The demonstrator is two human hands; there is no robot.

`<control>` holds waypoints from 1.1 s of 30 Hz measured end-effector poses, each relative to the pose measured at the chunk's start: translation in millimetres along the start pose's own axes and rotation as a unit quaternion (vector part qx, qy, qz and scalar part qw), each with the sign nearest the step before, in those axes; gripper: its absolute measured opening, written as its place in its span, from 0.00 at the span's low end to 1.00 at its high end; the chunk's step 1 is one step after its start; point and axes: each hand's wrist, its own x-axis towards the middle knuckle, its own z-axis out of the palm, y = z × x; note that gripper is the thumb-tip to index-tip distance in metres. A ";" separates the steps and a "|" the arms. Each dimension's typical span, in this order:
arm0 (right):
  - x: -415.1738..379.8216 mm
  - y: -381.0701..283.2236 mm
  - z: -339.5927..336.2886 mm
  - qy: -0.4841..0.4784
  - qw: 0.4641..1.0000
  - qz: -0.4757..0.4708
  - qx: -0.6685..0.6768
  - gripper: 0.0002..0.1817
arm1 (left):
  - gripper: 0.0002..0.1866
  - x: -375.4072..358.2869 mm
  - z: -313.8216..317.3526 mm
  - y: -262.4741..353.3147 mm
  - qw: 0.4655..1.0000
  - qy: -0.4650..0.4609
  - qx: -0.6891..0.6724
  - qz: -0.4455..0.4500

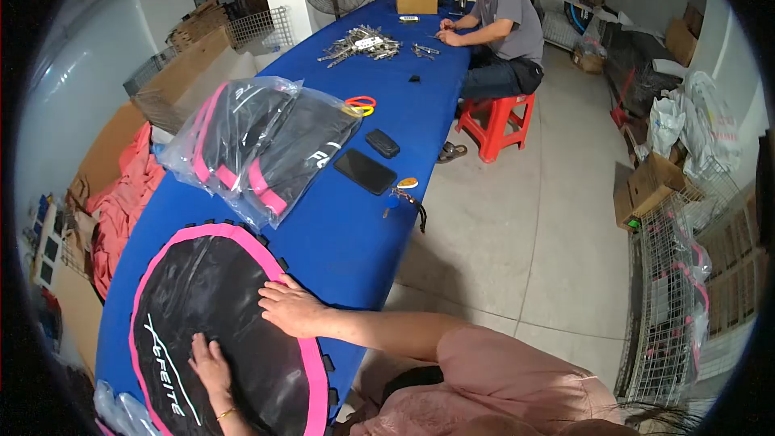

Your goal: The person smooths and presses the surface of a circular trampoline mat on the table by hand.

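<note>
A round black trampoline mat (234, 315) with a pink border lies spread on the blue-covered table in front of me. Small black tabs stick out around its edge, and white lettering runs down its left part. My left hand (211, 367), with a bracelet at the wrist, rests on the black middle, fingers stretched out and holding nothing. Flat near the upper right border lies my right hand (292, 307), its fingers extended across the pink band and black fabric. The mat's lower edge is cut off by the frame.
Beyond the mat, a clear plastic bag (258, 141) holds folded black-and-pink pieces. Scissors (360, 105), a phone (365, 172), a black case (383, 144) and keys (395, 202) lie nearby. Farther off, a co-worker (504, 24) sits on a red stool (496, 125) near piled metal parts (367, 44).
</note>
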 end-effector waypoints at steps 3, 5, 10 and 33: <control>-0.5 0.1 -1.6 0.005 1.000 0.003 -0.029 0.23 | 0.27 -19.1 -8.4 72.8 0.995 -0.021 -0.041 0.089; 0.0 4.7 2.7 0.015 0.999 0.000 -0.035 0.23 | 0.29 -28.4 -2.0 97.4 0.990 -0.034 -0.023 0.138; 0.2 15.6 11.9 0.063 0.997 -0.032 -0.032 0.22 | 0.28 -39.9 -5.5 82.2 0.993 -0.015 0.000 0.121; -0.3 14.3 8.0 0.118 0.990 -0.066 -0.031 0.18 | 0.31 -32.7 -10.0 -28.5 0.999 -0.006 0.039 -0.020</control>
